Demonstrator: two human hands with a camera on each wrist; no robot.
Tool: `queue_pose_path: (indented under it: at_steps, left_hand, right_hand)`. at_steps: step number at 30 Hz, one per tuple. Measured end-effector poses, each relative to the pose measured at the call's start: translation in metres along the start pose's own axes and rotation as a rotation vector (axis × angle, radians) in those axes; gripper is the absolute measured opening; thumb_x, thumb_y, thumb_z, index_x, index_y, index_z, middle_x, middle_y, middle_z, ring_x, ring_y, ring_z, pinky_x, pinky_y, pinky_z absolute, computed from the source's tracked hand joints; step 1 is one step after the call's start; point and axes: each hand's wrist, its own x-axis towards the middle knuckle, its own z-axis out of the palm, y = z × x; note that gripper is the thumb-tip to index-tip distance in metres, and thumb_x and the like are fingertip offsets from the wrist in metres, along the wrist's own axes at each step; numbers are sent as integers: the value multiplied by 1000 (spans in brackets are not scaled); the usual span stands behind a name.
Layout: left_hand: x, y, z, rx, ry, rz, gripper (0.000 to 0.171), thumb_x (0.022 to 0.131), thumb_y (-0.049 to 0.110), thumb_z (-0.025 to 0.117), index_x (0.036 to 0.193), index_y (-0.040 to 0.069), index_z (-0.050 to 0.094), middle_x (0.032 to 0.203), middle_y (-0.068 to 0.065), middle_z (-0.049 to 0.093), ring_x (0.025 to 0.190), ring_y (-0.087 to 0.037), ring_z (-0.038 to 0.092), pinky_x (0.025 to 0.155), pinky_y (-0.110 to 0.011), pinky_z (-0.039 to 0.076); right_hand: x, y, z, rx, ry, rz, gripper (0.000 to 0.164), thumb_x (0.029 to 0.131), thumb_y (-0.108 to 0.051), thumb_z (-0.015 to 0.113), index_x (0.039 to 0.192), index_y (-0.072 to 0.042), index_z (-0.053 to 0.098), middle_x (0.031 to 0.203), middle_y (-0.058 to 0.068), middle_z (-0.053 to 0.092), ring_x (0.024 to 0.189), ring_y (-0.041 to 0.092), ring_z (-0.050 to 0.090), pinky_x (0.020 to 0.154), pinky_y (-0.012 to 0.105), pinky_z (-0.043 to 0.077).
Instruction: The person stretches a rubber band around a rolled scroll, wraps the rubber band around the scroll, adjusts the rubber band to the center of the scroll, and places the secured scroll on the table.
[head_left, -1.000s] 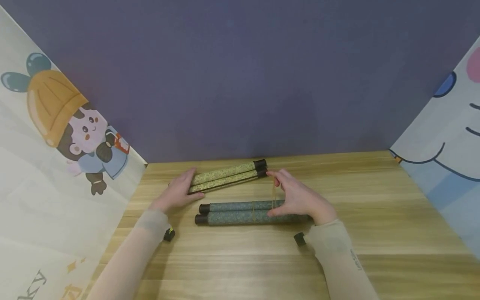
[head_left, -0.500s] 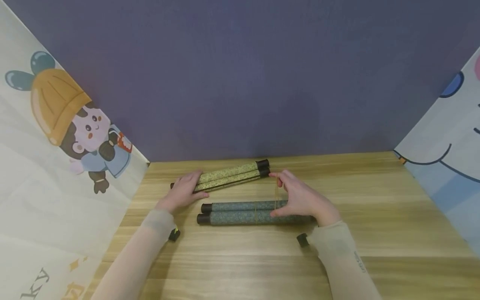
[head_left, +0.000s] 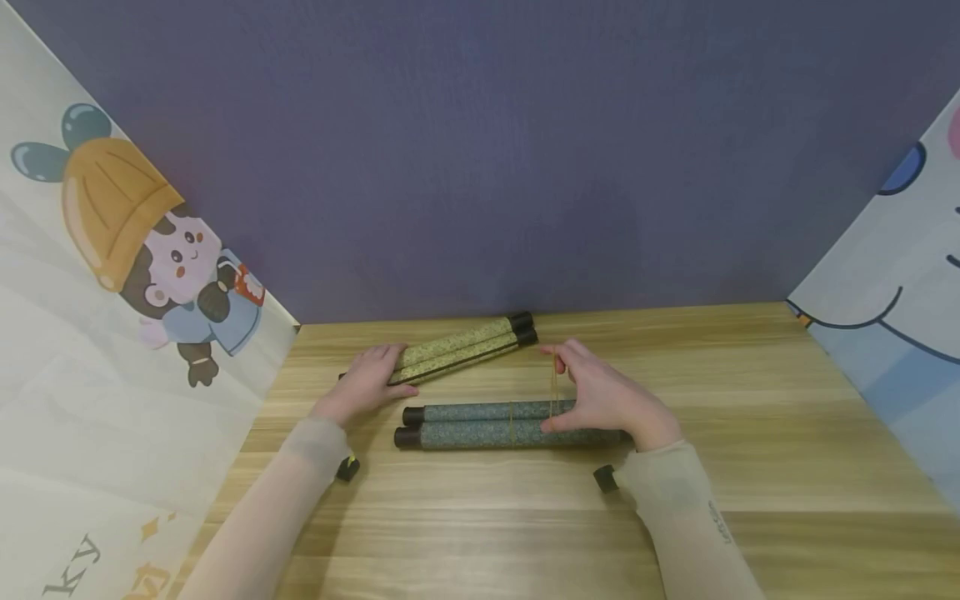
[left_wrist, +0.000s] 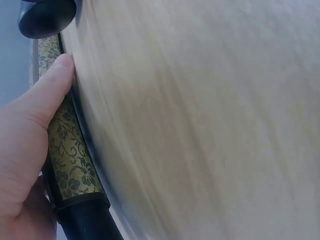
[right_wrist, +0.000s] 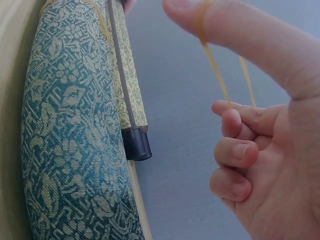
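Observation:
A yellow floral scroll (head_left: 461,352), its two rolls side by side with black end caps, lies slanted at the back of the table. My left hand (head_left: 365,383) grips its left end, thumb (left_wrist: 47,92) along the near side. In front lies a blue-green patterned scroll (head_left: 461,434), also two rolls, with a rubber band (head_left: 512,425) round its middle. Over its right part is my right hand (head_left: 607,396), holding another rubber band (right_wrist: 215,67) stretched between spread thumb and index finger. The other fingers (right_wrist: 235,152) are curled. Its index fingertip is close to the yellow scroll's right end.
The wooden table (head_left: 480,533) ends at a dark blue-grey back wall (head_left: 480,167). White side panels with cartoon prints stand at left (head_left: 45,400) and right (head_left: 915,275). A small black wrist device (head_left: 604,478) sits below the right wrist.
The yellow scroll's right end has shifted slightly back and left in the last half second. The right hand keeps the rubber band stretched. The head view has shifted a little.

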Motion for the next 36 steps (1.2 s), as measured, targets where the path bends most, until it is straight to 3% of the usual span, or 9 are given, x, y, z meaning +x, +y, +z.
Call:
queue_pose_path:
  at_steps: [4, 9, 12, 23, 31, 36]
  left_hand:
    - [-2, 2, -3, 27, 13, 7, 94, 99, 52, 80, 166, -1, 39, 160, -31, 50, 149, -51, 46, 127, -69, 28]
    - [-4, 8, -6, 124, 53, -4, 84, 96, 43, 83, 157, -3, 47, 140, -28, 63, 128, -48, 63, 114, -65, 48]
    - [-5, 12, -8, 165, 72, -26, 81, 95, 42, 84, 153, -3, 49, 132, -26, 65, 118, -46, 67, 108, -63, 52]
    - [-7, 21, -11, 182, 100, -82, 91, 94, 69, 76, 151, 3, 54, 134, -21, 69, 120, -43, 68, 109, -65, 52]
    - [-20, 17, -20, 121, 152, -37, 93, 87, 68, 82, 154, 8, 57, 146, -21, 66, 127, -47, 66, 111, -67, 50]
    - [-32, 19, -34, 52, 213, 59, 84, 81, 47, 93, 148, 8, 61, 140, -19, 69, 118, -44, 70, 103, -65, 55]
  right_hand:
    - [0, 2, -1, 2, -9, 12, 120, 72, -44, 103, 167, -7, 40, 115, 1, 47, 86, 16, 47, 77, 38, 48]
    - [2, 5, -5, 5, -18, 20, 120, 72, -45, 103, 167, -7, 40, 114, 2, 47, 82, 16, 45, 75, 38, 47]
    - [4, 8, -8, 6, -21, 21, 120, 72, -46, 103, 167, -8, 40, 114, 2, 47, 81, 16, 45, 74, 39, 46]
    - [3, 12, -14, 5, -3, 13, 121, 71, -45, 104, 166, -6, 40, 120, 7, 52, 84, 18, 48, 73, 37, 50]
    - [-8, 3, -8, 14, 39, 54, 125, 72, -43, 104, 169, -7, 33, 129, 10, 50, 89, 22, 52, 77, 39, 53]
    - [-19, 1, -7, 17, 81, 81, 122, 73, -41, 104, 169, -8, 35, 130, 12, 50, 94, 22, 52, 79, 40, 52]
